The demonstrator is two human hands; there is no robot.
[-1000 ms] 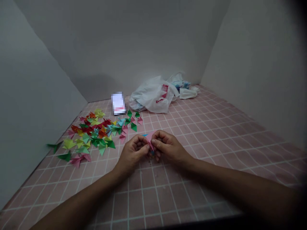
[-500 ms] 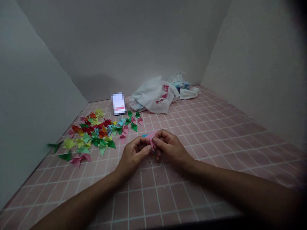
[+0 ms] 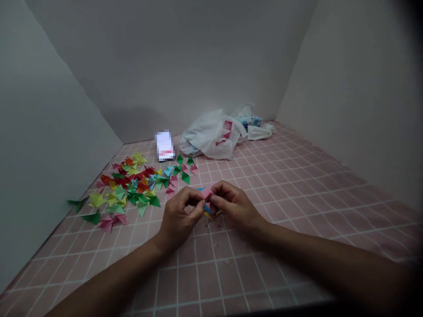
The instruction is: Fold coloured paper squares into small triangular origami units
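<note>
Between my two hands is a small piece of pink folded paper (image 3: 206, 193). My left hand (image 3: 183, 211) pinches its lower left side between thumb and forefinger. On the other side, my right hand (image 3: 233, 202) grips it with thumb and fingertips, hiding part of it. Under and behind my fingers, bits of blue paper (image 3: 207, 209) and a yellow edge show on the checked cloth. To the left lies a spread of folded paper cranes (image 3: 132, 185) in green, red, pink, yellow, orange and light blue.
A phone with a lit, blurred screen (image 3: 165, 145) stands behind the cranes. White plastic bags (image 3: 211, 134) with red print lie at the back, near the wall. A pink checked cloth (image 3: 297, 189) covers the surface, with pale walls on three sides.
My fingertips have shifted slightly on the pink paper, and more of the blue and yellow paper beneath now shows. The whole view has moved a little; cranes, phone and bags stay put.
</note>
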